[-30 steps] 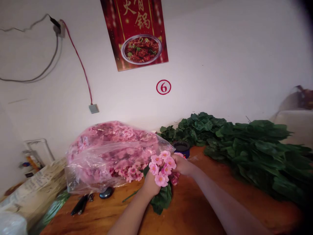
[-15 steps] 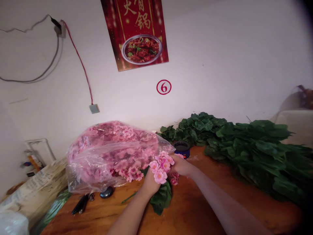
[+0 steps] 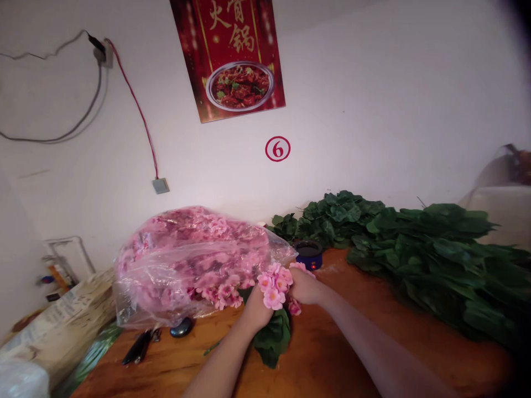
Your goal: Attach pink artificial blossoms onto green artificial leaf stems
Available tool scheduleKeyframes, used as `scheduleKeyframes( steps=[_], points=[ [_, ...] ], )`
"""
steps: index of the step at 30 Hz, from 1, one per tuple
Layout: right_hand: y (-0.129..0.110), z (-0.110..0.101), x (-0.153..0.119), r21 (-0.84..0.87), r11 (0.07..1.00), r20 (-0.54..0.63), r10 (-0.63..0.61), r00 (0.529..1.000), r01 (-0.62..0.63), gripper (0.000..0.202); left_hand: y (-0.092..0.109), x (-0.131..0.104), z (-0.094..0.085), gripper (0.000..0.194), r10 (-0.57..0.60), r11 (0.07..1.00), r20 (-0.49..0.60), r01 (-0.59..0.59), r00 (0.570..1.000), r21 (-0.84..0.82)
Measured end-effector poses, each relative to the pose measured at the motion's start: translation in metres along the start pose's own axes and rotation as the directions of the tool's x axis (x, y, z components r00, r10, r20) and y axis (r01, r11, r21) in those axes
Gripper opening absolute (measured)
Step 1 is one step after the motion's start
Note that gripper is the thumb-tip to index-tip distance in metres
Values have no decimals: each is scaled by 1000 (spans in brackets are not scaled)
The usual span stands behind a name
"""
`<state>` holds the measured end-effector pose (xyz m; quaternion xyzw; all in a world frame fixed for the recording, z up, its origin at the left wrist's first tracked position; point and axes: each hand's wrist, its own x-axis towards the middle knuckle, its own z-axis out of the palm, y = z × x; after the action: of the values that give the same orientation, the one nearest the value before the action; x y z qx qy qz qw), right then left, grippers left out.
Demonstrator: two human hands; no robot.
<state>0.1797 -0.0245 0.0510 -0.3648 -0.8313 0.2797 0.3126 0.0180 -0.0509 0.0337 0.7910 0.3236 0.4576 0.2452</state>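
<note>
My left hand point(image 3: 259, 309) is closed around an artificial flower stem, its fingers mostly hidden behind the blooms. Dark green leaves point(image 3: 274, 338) hang below it, and the stem's end point(image 3: 213, 347) pokes out to the left of my wrist. A cluster of pink flowers point(image 3: 274, 286) sits between my two hands. My right hand point(image 3: 306, 287) curls in from the right against the cluster, closed on pink flowers, with more blooms showing above and below it. Just behind, a clear plastic bag point(image 3: 145, 287) bulges with pink flowers, some spilling from its open side.
Piles of green artificial leaves point(image 3: 431, 254) cover the right and back of the wooden table point(image 3: 323, 354). A small round blue device point(image 3: 309, 254) with a red light stands behind my right hand. Black keys point(image 3: 138, 347) and a dark oval object point(image 3: 181, 327) lie at left.
The pink cluster has tipped slightly, drawn a little down and left, and my right hand has lowered a bit beside it. Both hands stay closed in the same place.
</note>
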Motion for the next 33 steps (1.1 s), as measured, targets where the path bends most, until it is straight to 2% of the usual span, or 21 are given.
scheduleKeyframes(
  steps=[5,9,13,16,18,20,24,27,33],
  points=[
    [13,11,5,25,1000,38,-3,999,3,22,-13,-2,0,30,-18,998,5,18,1000,63],
    [23,17,11,20,1000,1,-10,1000,10,19,-18,-1,1,27,-29,999,-23,30,999,26],
    [26,12,18,117,993,-129,10,992,5,17,-19,2,-1,24,-67,997,-116,70,991,18],
    [23,5,20,260,965,-276,32,961,42,26,-17,3,-5,22,-101,995,-160,103,982,8],
    [18,2,18,305,949,-315,18,949,83,35,-14,3,-5,20,-94,995,-146,97,985,10],
    [12,1,13,252,957,-333,-55,941,145,40,-10,2,-3,18,-80,997,-120,81,990,3],
    [-3,4,2,-23,970,-291,-239,926,243,35,-5,0,3,23,-89,994,-98,82,991,-72],
    [-9,9,-3,-119,963,-227,-265,937,243,29,-3,0,5,28,-97,991,-76,89,992,-97],
    [-9,18,-3,-205,936,-191,-325,926,286,26,-3,0,6,27,-27,995,-19,25,999,-94]
  ],
)
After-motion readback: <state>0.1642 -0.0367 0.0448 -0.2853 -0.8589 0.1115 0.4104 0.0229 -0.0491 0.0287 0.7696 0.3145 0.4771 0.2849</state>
